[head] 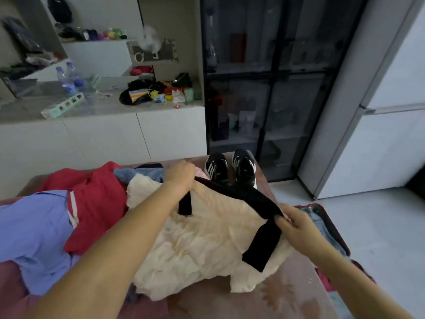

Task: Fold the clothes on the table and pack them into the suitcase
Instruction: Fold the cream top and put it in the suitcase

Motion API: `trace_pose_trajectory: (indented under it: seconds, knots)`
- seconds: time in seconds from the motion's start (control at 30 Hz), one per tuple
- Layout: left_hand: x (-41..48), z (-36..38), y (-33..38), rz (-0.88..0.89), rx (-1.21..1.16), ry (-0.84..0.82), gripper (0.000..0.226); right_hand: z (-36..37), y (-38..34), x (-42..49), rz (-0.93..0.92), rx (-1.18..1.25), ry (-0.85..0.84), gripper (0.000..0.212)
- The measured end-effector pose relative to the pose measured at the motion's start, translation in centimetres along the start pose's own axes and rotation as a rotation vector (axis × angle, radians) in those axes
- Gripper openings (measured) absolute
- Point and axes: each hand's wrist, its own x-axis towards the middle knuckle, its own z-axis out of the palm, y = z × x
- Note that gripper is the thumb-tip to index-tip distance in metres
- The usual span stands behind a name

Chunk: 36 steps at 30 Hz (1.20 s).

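L hand (180, 177) & R hand (295, 223) each gripped black band (232, 192), stretched over cream top (202, 245), table (287, 293) centre.

Centre frame, the cream top (195, 249) is spread over the table (287, 295), fuzzy and crumpled, hem toward the bottom edge. Its black band (241, 196) runs stretched from upper centre down to the right, with a loose end hanging at each grip: left hand (181, 176) on the far end, right hand (296, 224) on the near one. On the left, a red garment (96, 210) lies heaped partly over a blue shirt (34, 226), with a blue knit (138, 174) bunched behind. At the right edge, the suitcase (322, 209) lies open with denim (322, 226) inside.
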Motion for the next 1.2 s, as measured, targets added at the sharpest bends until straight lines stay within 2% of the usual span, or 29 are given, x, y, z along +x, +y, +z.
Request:
trace_pose_trajectory:
  seconds: [0.07, 0.1, 0.17, 0.23, 0.3, 0.4, 0.47, 0.53, 0.6, 0.63, 0.7, 0.77, 0.8, 0.87, 0.9, 0.97, 1.07, 1.13, 1.2]
  knots:
    - [-0.7, -2.2, -0.2, -0.054, -0.172, -0.028, 0.023, -2.7, 0.9, 0.5, 0.048, 0.020, 0.107, 0.027]
    - [-1.2, -3.5, -0.1, -0.077, -0.282, -0.040, 0.023, -3.7, 1.3, 0.8, 0.044, -0.006, 0.133, 0.038]
    - [-2.6, -6.3, 0.7, -0.105, -0.537, -0.078, 0.021, -5.1, 1.2, 1.6, 0.016, -0.101, 0.139, 0.045]
    - [-4.2, -8.9, 1.9, -0.171, -0.788, -0.158, 0.025, -5.9, 0.7, 2.5, 0.003, -0.197, 0.152, 0.043]
    - [-5.7, -10.8, 2.6, -0.257, -0.963, -0.205, 0.026, -6.4, -0.6, 3.3, -0.009, -0.227, 0.162, 0.032]
    - [-7.5, -12.7, 2.6, -0.320, -1.155, -0.174, 0.019, -6.7, -2.5, 4.0, -0.059, -0.101, 0.024, 0.008]
    - [-8.7, -13.7, 1.9, -0.309, -1.226, -0.122, 0.017, -6.9, -3.3, 3.9, -0.083, -0.079, -0.169, 0.018]
    - [-10.4, -14.4, 0.9, -0.229, -1.205, -0.121, 0.021, -7.4, -3.6, 3.8, -0.094, -0.186, -0.339, 0.027]
    - [-12.2, -14.4, 0.0, -0.146, -1.110, -0.175, 0.032, -7.9, -3.5, 4.1, -0.125, -0.442, -0.435, 0.019]
    - [-13.1, -14.2, -0.4, -0.117, -0.987, -0.191, 0.039, -8.1, -3.3, 4.1, -0.125, -0.551, -0.455, 0.019]
    - [-14.4, -13.4, -0.8, -0.069, -0.532, -0.154, 0.046, -8.6, -3.3, 4.2, -0.107, -0.651, -0.421, 0.028]
    - [-15.6, -12.3, -0.7, -0.044, -0.111, -0.039, 0.035, -9.2, -3.8, 4.0, -0.162, -0.709, -0.324, 0.034]
    - [-16.2, -11.9, -0.4, -0.058, -0.025, 0.015, 0.028, -9.6, -4.0, 3.9, -0.217, -0.790, -0.258, 0.033]
    - [-17.5, -11.7, 0.4, -0.099, -0.047, 0.142, 0.021, -10.4, -4.5, 3.6, -0.304, -0.904, -0.107, 0.030]
    - [-18.0, -11.8, 0.9, -0.107, -0.100, 0.223, 0.020, -10.8, -4.8, 3.3, -0.309, -0.876, -0.034, 0.030]
    - [-18.5, -12.4, 2.1, -0.103, -0.244, 0.366, 0.019, -11.5, -5.3, 3.1, -0.271, -0.666, 0.085, 0.023]
    - [-19.1, -14.1, 3.8, -0.127, -0.507, 0.490, 0.016, -12.9, -6.7, 2.5, -0.288, -0.283, 0.207, 0.012]
    - [-19.1, -15.6, 4.3, -0.133, -0.505, 0.582, 0.017, -14.2, -7.9, 2.3, -0.349, -0.203, 0.288, 0.013]
    - [-19.0, -17.2, 4.5, -0.110, -0.441, 0.632, 0.017, -15.6, -9.0, 2.6, -0.404, -0.226, 0.348, 0.016]
